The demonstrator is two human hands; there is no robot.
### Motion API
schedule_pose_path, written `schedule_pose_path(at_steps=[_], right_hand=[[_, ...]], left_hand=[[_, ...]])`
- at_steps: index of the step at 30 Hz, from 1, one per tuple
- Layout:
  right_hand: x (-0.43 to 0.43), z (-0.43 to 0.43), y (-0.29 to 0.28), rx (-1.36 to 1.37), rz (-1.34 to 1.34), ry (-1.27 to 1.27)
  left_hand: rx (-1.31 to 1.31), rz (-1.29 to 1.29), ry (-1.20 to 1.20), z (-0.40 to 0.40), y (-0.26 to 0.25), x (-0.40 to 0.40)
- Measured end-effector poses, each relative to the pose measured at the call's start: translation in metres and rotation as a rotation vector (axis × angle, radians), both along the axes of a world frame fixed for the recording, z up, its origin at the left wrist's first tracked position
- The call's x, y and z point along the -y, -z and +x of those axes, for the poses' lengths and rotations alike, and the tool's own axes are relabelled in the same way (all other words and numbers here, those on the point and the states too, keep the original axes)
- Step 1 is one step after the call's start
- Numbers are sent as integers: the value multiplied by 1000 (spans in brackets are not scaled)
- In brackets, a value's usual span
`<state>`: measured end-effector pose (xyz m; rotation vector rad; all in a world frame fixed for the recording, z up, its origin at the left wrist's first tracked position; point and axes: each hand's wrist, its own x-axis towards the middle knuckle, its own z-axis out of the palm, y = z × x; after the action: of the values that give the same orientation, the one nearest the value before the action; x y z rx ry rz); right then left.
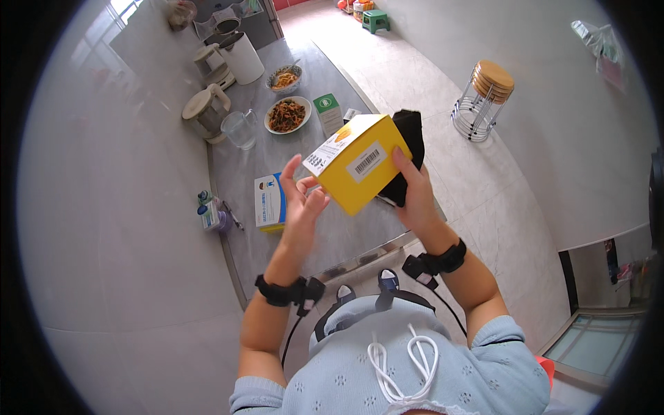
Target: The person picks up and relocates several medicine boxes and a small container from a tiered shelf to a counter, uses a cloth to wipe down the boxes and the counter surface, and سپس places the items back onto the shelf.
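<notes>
A yellow and white cardboard box (369,165) with a barcode label is tilted above the grey table. My right hand (417,189) grips its right end, thumb on the yellow side; a black item (412,155), perhaps cloth, lies between palm and box. At the box's lower left corner is my left hand (302,199), fingers apart; whether a fingertip touches the box cannot be told. Beneath and left of that hand, a white and blue box (268,201) rests on the table. A green and white carton (328,113) stands behind the yellow box, beside a small, partly hidden pack (351,114).
On the table (342,236) stand a plate of food (287,115), a bowl with a spoon (284,79), a glass jug (240,129), a kettle (206,111) and a white container (242,58). Small bottles (208,211) and a pen (233,216) are by the left edge. Stacked stools (485,96) stand right.
</notes>
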<state>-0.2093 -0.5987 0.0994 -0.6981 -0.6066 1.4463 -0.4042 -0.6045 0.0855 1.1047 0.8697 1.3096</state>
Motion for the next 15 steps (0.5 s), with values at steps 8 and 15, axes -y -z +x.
schedule_pose_path(at_steps=[8,15], right_hand=[[-4,-6,-8,-166,45,-230],[37,-44,32,370,189,-140]], left_hand=[[-257,60,36,24,-15,7],[220,-146,-194,37,-5,-5]])
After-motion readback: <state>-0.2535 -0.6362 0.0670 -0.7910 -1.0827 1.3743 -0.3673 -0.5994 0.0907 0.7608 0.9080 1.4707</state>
